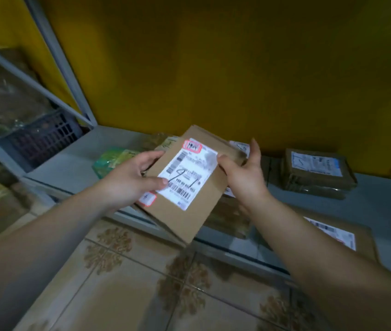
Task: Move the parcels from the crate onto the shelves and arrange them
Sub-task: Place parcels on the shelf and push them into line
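A flat brown cardboard parcel with a white barcode label and red-edged stickers hangs tilted over the front edge of the grey shelf. My left hand grips its left edge, thumb on the label. My right hand holds its right edge, thumb on top, fingers behind. More flat brown parcels seem stacked right under it. A green plastic parcel lies on the shelf just left of it. A dark blue crate stands at the shelf's left end.
A stack of wrapped brown parcels sits on the shelf to the right, and a labelled flat parcel lies nearer the front right. A yellow wall backs the shelf. Grey shelf posts rise at left. Patterned floor tiles lie below.
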`<state>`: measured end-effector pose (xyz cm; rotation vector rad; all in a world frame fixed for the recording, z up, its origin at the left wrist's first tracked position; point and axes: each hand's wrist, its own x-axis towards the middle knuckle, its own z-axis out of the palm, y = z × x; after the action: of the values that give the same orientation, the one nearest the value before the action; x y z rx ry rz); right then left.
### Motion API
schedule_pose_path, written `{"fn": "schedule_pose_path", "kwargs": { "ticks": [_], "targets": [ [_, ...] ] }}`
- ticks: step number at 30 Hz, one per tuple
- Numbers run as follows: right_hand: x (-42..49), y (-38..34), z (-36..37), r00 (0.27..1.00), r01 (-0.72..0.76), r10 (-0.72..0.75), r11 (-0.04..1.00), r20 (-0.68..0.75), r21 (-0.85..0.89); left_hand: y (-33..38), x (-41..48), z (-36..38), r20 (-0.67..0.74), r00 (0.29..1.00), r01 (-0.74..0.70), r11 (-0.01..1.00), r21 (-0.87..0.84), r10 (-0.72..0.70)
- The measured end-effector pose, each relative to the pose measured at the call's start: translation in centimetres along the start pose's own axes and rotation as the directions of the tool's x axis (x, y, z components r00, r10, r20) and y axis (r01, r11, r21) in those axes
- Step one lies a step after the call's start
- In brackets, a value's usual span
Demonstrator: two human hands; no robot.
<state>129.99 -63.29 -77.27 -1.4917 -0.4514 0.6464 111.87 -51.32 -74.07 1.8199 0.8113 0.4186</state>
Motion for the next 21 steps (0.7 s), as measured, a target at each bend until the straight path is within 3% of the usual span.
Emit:
{"fn": "schedule_pose_path", "kwargs": {
  "ticks": [2, 6, 9, 11, 16, 21],
  "targets": [
    [0.4, -0.3, 1.5, 0.998, -0.063, 0.064, 0.997, -0.022, 0.041, -0.3, -0.3, -2.6, 0.035, 0.999, 0.022, 1.000, -0.015, -0.022],
    [-0.2, -1.1, 6.1, 0.983, -0.075, 0.093, 0.990, -0.157, 0.118, -0.9, -0.1, -6.7, -0.227, 0.968, 0.017, 0.930, -0.368, -0.107],
    [-1.1, -2.3, 10.3, 0.965, -0.020, 0.052, 0.992, -0.258, 0.124, -1.9, -0.1, -9.2, -0.277, 0.947, -0.007, 0.852, -0.523, -0.162],
    [-1.8, -2.8, 13.5, 0.970, -0.008, 0.023, 0.998, -0.242, 0.062, -2.8, -0.1, -11.1, -0.288, 0.947, -0.020, 0.869, -0.495, -0.142],
    [-3.7, -3.4, 20.2, 0.990, 0.076, -0.119, 0.911, -0.081, -0.405, -5.6, 0.1, -18.3, -0.407, 0.899, 0.019, 0.942, -0.334, -0.162],
    [-4.4, -4.7, 25.4, 0.986, 0.166, -0.118, 0.810, 0.119, -0.563, -8.4, 1.1, -24.7, -0.387, 0.908, 0.047, 0.958, -0.284, -0.159]
  ]
}}
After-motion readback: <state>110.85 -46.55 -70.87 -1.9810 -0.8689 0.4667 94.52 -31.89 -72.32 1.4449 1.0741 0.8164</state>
